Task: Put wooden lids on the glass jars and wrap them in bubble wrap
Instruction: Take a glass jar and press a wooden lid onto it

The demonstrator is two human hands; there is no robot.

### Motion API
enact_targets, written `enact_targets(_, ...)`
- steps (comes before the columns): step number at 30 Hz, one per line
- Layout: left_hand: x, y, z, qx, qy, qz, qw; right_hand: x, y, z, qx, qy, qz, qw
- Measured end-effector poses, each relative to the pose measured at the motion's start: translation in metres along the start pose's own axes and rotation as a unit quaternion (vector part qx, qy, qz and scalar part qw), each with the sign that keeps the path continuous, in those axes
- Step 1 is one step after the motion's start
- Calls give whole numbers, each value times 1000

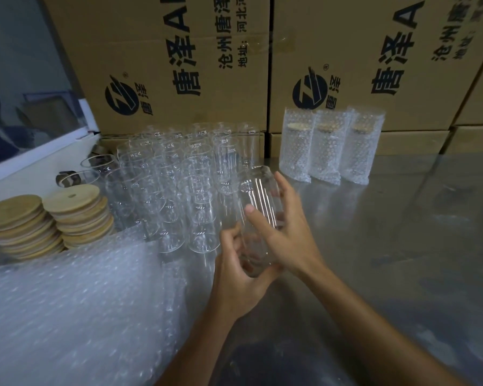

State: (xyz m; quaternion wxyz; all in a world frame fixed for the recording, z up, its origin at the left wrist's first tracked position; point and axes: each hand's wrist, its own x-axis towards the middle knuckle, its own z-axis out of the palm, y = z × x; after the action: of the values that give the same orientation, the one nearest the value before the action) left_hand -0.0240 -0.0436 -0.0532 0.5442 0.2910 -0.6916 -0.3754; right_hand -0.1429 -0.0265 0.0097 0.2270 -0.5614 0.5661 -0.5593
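Just the one camera here, worn on the person's head, looking forward and down over the tabletop (402,232). It's a wide-angle lens, so straight edges bow out toward the frame borders. It sits close: both forearms come in from the bottom edge, and the hands, left hand (236,270) and right hand (283,224), land about mid-frame, slightly below center. Beyond the hands the view reaches a wall of cardboard boxes (179,65) filling the top. Left of the hands it takes in bubble wrap (76,307); right of them, bare tabletop.
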Motion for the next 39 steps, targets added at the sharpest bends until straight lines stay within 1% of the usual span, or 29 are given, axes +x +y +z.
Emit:
enact_targets(2, -2, 0, -1, 12, -11, 2, 1000, 4, -1, -1, 78, 7, 65, 995)
enact_targets(3, -3, 0, -2, 22, -18, 2, 1000, 7, -2, -4, 136, -4, 112, 984)
enact_targets(5, -4, 2, -3, 23, -34, 0, 999, 11, -2, -11, 253, -63, 203, 944)
enact_targets(6, -4, 2, -3, 19, -44, 5, 999, 12, -2, -15, 297, -94, 232, 922)
enact_targets(7, -4, 3, -3, 18, -56, 12, 998, 12, -2, -18, 331, -107, 246, 905)
enact_targets(9, -4, 2, -2, 37, -79, 18, 996, 12, 1, -21, 372, -95, 261, 886)
enact_targets(10, -4, 1, -2, 49, -89, 13, 995, 13, 3, -20, 367, -79, 260, 890)
enact_targets(11, -4, 1, -2, 62, -96, 8, 993, 14, 5, -19, 338, -57, 247, 907)
enact_targets(13, -5, -2, -1, 91, -92, 8, 992, 15, 8, -16, 247, 15, 193, 949)
enact_targets(15, -5, -3, 0, 98, -76, 0, 992, 11, 8, -12, 167, 83, 129, 974)
enact_targets(16, -4, -3, 0, 94, -68, -14, 993, 9, 8, -11, 125, 101, 92, 983)
enact_targets(18, -2, -5, 0, 79, -55, -50, 994, 5, 8, -7, 68, 93, 35, 993)
enact_targets(20, -1, -6, 1, 55, -49, -68, 995, 4, 7, -6, 58, 75, 16, 995)
enact_targets(22, -2, -7, 1, 27, -52, -73, 996, 8, 7, -10, 83, 59, 15, 995)
enact_targets(24, -4, -7, 0, 18, -75, -72, 994, 11, 8, -16, 112, 31, 18, 993)
enact_targets(27, -5, -5, -3, -2, -118, -77, 990, 15, 10, -22, 183, -30, 59, 981)
enact_targets(30, -5, -3, -3, -29, -127, -94, 987, 18, 11, -26, 243, -61, 107, 962)
enact_targets(31, -5, -3, -3, -24, -127, -95, 987, 18, 11, -26, 246, -56, 114, 961)
enact_targets(33, -5, -3, -3, 15, -117, -79, 990, 17, 10, -22, 225, -16, 115, 968)
enact_targets(34, -5, -3, -3, 32, -103, -72, 992, 16, 9, -19, 207, 13, 109, 972)
enact_targets(36, -4, -3, -2, 30, -68, -70, 995, 11, 7, -12, 170, 63, 87, 980)
enact_targets(37, -3, -3, -1, 26, -57, -70, 996, 9, 6, -10, 150, 73, 75, 983)
enact_targets(39, -3, -3, 0, 23, -47, -69, 996, 5, 4, -7, 115, 69, 55, 989)
